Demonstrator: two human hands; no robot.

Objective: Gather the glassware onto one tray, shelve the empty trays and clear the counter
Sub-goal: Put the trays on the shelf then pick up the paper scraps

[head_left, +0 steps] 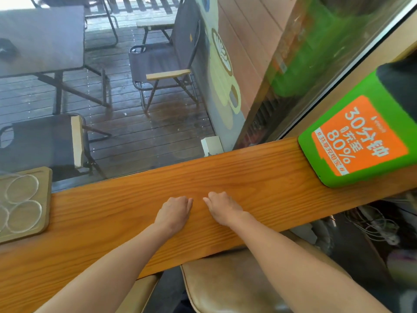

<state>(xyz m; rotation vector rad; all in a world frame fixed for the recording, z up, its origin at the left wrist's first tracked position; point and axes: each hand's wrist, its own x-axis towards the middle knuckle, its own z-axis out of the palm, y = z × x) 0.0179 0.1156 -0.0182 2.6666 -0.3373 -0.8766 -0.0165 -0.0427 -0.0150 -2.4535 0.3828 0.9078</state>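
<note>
Glasses (pixel 21 204) crowd the tray (pixel 46 199) at the counter (pixel 248 177) edge; our left hand (pixel 173 213) and right hand (pixel 222 207), flat and empty, could jolt them grabbing it.

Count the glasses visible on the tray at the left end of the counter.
3 glasses on the tray: one at the back, one at the front, and one cut off by the frame's left edge. More may lie out of view.

A café. The window counter (pixel 225 177) faces a deck with folding chairs (pixel 162 64) and a table (pixel 40 41). A charging kiosk (pixel 352 141) stands on the counter.
</note>
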